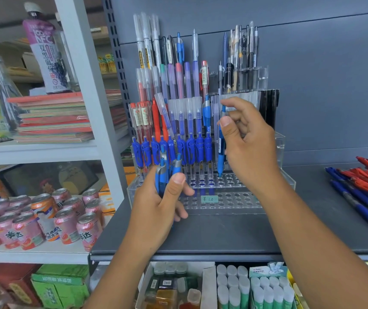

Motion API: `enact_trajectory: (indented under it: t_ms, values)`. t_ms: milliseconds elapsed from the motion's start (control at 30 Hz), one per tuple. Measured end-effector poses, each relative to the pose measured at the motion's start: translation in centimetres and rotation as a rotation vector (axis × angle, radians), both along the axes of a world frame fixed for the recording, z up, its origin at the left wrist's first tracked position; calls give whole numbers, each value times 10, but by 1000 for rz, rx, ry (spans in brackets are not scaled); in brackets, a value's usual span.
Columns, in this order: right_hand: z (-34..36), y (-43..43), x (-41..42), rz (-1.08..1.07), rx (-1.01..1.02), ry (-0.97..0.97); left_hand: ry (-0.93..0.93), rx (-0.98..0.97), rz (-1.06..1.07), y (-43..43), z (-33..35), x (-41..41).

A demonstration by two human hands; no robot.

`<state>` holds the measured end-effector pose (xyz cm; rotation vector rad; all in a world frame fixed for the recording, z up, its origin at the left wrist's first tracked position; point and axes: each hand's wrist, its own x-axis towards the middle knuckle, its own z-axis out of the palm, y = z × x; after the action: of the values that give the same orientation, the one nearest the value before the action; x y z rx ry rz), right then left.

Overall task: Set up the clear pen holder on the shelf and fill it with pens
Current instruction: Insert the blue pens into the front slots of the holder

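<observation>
Currently the clear pen holder (223, 207) sits on the dark shelf (200, 237), back against the panel, with its stepped tiers facing you so each row is visible. Rear tiers are packed. The second tier from the front carries a row of blue clip pens (192, 150) across its left part, and the holes to their right are open. The front tier, with the price tag (209, 199), shows only empty holes.

Your right hand (249, 148) has one blue pen (221, 157) upright, tip at a hole just beside the last pen in that row. Looks like you're extending the row rightward. Thumb (225, 124) and forefinger pinch the pen near its top, other fingers curled loosely behind. My guess is the high hold keeps your knuckles off the neighbouring pens. Can't tell if the tip is seated in the hole or only touching its rim.

Your left hand (158, 210) is wrapped around a small bunch of blue pens (162, 175), clips up, parked in front of the holder's left end as feed stock near the work. Loose red and blue pens (361, 190) lie on the shelf well to the right.
</observation>
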<state>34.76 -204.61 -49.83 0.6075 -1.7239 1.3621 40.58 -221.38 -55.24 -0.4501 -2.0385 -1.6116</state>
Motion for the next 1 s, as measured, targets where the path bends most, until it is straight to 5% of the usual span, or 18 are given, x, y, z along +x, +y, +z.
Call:
enact_trajectory:
  t_ms: [633, 1000]
  values:
    - [-3, -3, 0, -203, 225, -14, 15, -7, -15, -2, -3, -3]
    - [-27, 1, 12, -182, 172, 363, 87, -106, 99, -4, -4, -3]
